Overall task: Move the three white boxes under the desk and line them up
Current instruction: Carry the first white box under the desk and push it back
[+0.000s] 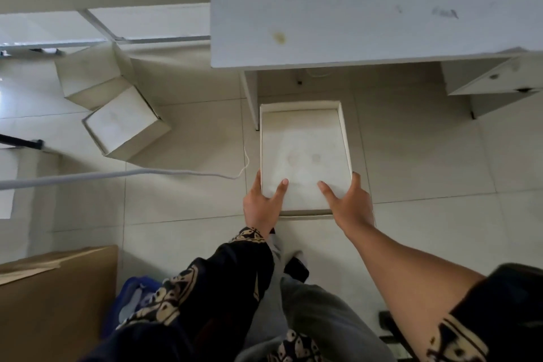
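Observation:
An open white box lies on the tiled floor just in front of the white desk, its far end near the desk's left leg. My left hand grips the box's near left corner, thumb inside. My right hand grips the near right corner the same way. Two more white boxes stand on the floor to the left: one tilted, the other behind it, the two touching.
A brown cardboard carton fills the near left. A white cable runs across the floor toward the held box. A drawer unit hangs under the desk's right side. My legs and a blue bag are below.

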